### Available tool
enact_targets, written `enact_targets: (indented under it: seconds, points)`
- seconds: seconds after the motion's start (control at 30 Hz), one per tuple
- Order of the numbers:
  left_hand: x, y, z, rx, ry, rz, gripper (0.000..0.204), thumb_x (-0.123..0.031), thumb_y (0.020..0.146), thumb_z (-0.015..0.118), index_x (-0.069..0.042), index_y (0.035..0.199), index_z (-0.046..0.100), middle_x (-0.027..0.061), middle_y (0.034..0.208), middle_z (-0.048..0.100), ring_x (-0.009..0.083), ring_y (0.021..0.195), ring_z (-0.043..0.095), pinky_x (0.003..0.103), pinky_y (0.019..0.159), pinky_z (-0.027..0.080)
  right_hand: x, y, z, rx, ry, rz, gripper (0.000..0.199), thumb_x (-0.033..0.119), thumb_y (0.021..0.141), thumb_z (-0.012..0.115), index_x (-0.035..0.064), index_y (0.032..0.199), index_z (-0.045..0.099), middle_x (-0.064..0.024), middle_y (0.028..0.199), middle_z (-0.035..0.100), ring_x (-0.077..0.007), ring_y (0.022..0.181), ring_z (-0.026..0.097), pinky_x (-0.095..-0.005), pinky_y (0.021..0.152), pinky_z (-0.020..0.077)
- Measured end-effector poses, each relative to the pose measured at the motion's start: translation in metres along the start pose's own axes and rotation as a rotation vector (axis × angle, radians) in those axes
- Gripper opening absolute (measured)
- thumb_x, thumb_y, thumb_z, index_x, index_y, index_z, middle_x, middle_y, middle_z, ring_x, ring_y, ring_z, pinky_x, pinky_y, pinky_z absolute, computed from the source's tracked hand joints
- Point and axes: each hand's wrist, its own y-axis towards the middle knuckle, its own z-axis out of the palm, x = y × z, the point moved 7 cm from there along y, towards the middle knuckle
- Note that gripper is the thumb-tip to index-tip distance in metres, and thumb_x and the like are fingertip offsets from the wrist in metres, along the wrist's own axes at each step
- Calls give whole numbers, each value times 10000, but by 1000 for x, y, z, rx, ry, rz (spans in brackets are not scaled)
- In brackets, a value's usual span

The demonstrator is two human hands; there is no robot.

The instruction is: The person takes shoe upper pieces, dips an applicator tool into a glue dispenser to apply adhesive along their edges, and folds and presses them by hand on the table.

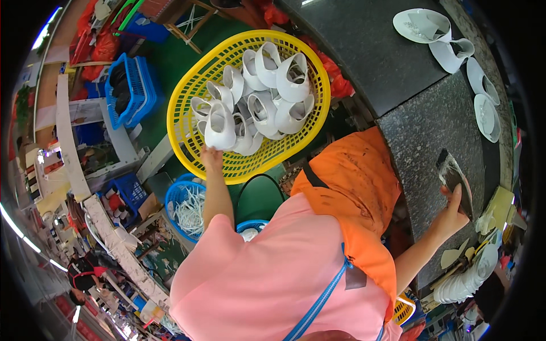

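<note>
Several white open-toed shoe uppers (263, 68) are heaped in a yellow plastic basket (250, 37) ahead and left of me. My left hand (212, 157) is at the near edge of this heap, its fingers closed on the lower end of one white shoe upper (220, 128). Over the dark worktop, my right hand (451, 217) grips a flat, dark brush (453, 172) with whitish residue on it. Part of its handle is hidden by my fingers. More white uppers lie along the far right of the worktop, one pair (435, 37) at the top and another (485, 102) lower down.
The dark stone worktop (424, 133) runs along my right side. A stack of white pieces (469, 279) and yellowish sheets (499, 207) are at its near end. Blue baskets (129, 91) stand at left; a blue tub (189, 207) of white strips sits below the yellow basket.
</note>
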Motion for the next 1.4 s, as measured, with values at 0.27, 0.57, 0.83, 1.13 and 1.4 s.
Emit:
enact_targets:
  seconds: [0.27, 0.57, 0.83, 1.13, 1.4]
  points:
    - [124, 29, -15, -379, 149, -454, 203, -120, 851, 528, 1, 1012, 553, 140, 1056, 568, 310, 949, 559, 455, 824, 476, -16, -5, -49, -93, 7, 41, 251, 70, 866, 556, -75, 1067, 595, -132, 954, 648, -169, 711, 630, -266, 629, 518]
    - [-75, -40, 165, -203, 1258, 948, 258, -217, 742, 688, 30, 747, 614, 169, 673, 634, 333, 565, 585, 436, 550, 455, -30, -22, -51, -194, 157, 233, 245, 91, 848, 596, -50, 1048, 609, -110, 832, 652, -136, 629, 604, -270, 603, 497]
    - [-6, -345, 545, 944, 1286, 1388, 193, -257, 926, 479, -74, 917, 539, 220, 871, 603, 415, 804, 585, 475, 683, 444, -46, -18, -57, -135, 268, 283, 208, 38, 847, 574, -11, 1043, 623, -76, 867, 650, -102, 637, 601, -224, 602, 493]
    - [57, -367, 667, 1930, 1263, 1459, 575, 32, 626, 450, 7, 1199, 485, 184, 1216, 500, 327, 1222, 411, 351, 1043, 301, -85, 33, -222, -649, -186, 187, 253, 230, 846, 589, -6, 906, 655, -64, 616, 625, -119, 557, 581, -268, 534, 455]
    - [44, -432, 583, 1921, 1402, 1540, 478, -99, 733, 654, 1, 1179, 516, 159, 1210, 494, 334, 1061, 509, 386, 903, 422, -165, 134, -332, -626, -805, 129, 378, 343, 766, 650, -22, 863, 645, -234, 780, 628, -390, 782, 615, -441, 692, 468]
